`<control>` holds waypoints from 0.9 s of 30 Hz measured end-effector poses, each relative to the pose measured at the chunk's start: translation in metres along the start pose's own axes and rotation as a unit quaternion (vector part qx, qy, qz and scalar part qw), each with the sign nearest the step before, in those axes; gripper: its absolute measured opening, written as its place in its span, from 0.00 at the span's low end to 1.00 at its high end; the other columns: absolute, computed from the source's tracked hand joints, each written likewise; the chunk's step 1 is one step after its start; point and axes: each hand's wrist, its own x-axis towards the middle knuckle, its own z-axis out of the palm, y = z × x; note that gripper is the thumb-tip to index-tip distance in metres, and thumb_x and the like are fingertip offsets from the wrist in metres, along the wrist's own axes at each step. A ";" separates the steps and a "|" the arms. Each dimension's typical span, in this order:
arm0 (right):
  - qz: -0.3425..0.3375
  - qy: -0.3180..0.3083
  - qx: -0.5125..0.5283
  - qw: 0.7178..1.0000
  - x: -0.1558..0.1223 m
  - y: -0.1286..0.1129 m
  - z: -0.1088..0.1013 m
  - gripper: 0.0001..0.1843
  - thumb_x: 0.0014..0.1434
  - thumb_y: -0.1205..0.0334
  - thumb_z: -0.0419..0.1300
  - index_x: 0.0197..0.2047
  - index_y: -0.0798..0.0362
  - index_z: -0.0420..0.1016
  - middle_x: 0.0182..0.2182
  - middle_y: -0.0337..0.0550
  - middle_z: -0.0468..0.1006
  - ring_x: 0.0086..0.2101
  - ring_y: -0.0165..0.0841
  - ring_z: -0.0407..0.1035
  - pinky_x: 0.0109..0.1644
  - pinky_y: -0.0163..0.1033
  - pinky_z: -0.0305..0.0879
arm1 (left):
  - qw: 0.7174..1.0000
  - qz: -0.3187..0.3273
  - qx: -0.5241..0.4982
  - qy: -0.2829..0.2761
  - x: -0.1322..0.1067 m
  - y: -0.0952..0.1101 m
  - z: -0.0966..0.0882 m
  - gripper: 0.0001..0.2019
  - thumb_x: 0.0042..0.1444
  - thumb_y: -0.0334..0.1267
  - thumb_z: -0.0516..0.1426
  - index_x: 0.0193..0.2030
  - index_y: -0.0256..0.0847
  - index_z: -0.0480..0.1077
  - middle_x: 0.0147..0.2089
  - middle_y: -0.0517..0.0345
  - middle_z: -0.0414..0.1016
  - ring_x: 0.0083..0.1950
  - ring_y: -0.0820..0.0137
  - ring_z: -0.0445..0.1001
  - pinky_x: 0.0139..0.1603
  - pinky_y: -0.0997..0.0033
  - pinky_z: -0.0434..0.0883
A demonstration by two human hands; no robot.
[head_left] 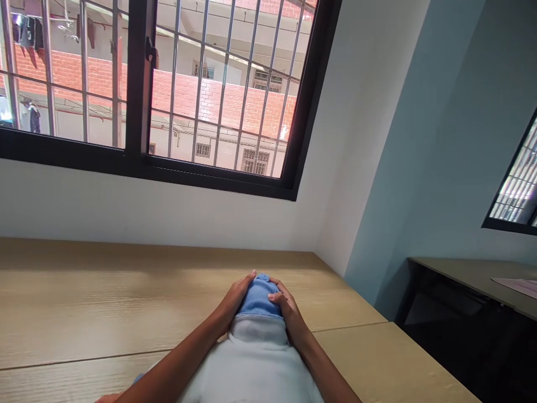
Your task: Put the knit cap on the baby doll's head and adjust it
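Note:
A pale grey soft garment (pixel 251 358) lies bunched on the light wood table (pixel 104 313), and its far end is a blue fabric part (pixel 258 299) with a small knot-like tuft on top. My left hand (pixel 232 296) curls around the left side of the blue part. My right hand (pixel 285 308) presses on its right side, with the fingers wrapped over it. A bit of another hand (pixel 107 398) shows at the bottom edge, with a small blue patch (pixel 138 378) near it; I cannot tell whose it is.
The table meets a white wall at its far edge and runs into a corner on the right, with a seam across its top. Above it is a barred black-framed window (pixel 146 95). A dark desk (pixel 461 274) with a pinkish sheet (pixel 518 286) stands lower right.

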 end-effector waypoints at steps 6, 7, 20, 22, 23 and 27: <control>0.024 0.027 0.010 0.999 0.006 0.002 0.001 0.21 0.47 0.51 0.61 0.42 0.52 0.72 0.34 0.39 0.72 0.36 0.33 0.63 0.41 0.33 0.58 | 0.999 0.012 -0.047 0.012 0.006 -0.003 0.002 0.24 0.52 0.59 0.53 0.38 0.37 0.70 0.38 0.53 0.73 0.41 0.62 0.69 0.45 0.66 0.64; 0.029 0.032 0.021 0.999 0.006 0.002 0.001 0.20 0.46 0.51 0.62 0.42 0.51 0.72 0.34 0.38 0.72 0.36 0.32 0.63 0.40 0.33 0.58 | 0.999 0.011 -0.048 0.006 0.007 -0.004 0.002 0.24 0.52 0.59 0.53 0.37 0.37 0.70 0.38 0.53 0.73 0.40 0.62 0.69 0.45 0.66 0.64; 0.041 0.052 0.100 0.993 0.024 0.012 0.001 0.17 0.39 0.54 0.68 0.31 0.54 0.72 0.26 0.35 0.72 0.27 0.26 0.62 0.33 0.30 0.57 | 0.996 -0.004 -0.083 -0.017 0.017 -0.015 -0.007 0.13 0.49 0.48 0.59 0.32 0.38 0.71 0.31 0.59 0.71 0.35 0.68 0.67 0.36 0.70 0.64; 0.044 0.050 0.099 0.993 0.028 0.014 0.000 0.18 0.38 0.54 0.69 0.30 0.54 0.72 0.25 0.35 0.72 0.25 0.26 0.62 0.32 0.30 0.57 | 0.995 -0.007 -0.094 -0.033 0.018 -0.016 -0.008 0.15 0.50 0.49 0.59 0.35 0.38 0.72 0.31 0.58 0.71 0.34 0.68 0.68 0.35 0.71 0.65; 0.047 0.048 0.099 0.993 0.029 0.015 -0.001 0.18 0.38 0.53 0.69 0.31 0.55 0.72 0.24 0.35 0.72 0.25 0.26 0.62 0.31 0.31 0.58 | 0.994 -0.008 -0.100 -0.041 0.019 -0.017 -0.008 0.16 0.50 0.50 0.59 0.36 0.38 0.72 0.32 0.58 0.71 0.34 0.69 0.68 0.35 0.71 0.65; 0.060 0.051 0.109 0.991 0.031 0.018 -0.003 0.20 0.38 0.53 0.69 0.33 0.55 0.73 0.25 0.37 0.74 0.26 0.28 0.65 0.32 0.32 0.60 | 0.992 -0.006 -0.114 -0.055 0.022 -0.020 -0.011 0.18 0.50 0.52 0.59 0.35 0.36 0.72 0.31 0.57 0.71 0.32 0.70 0.68 0.33 0.73 0.65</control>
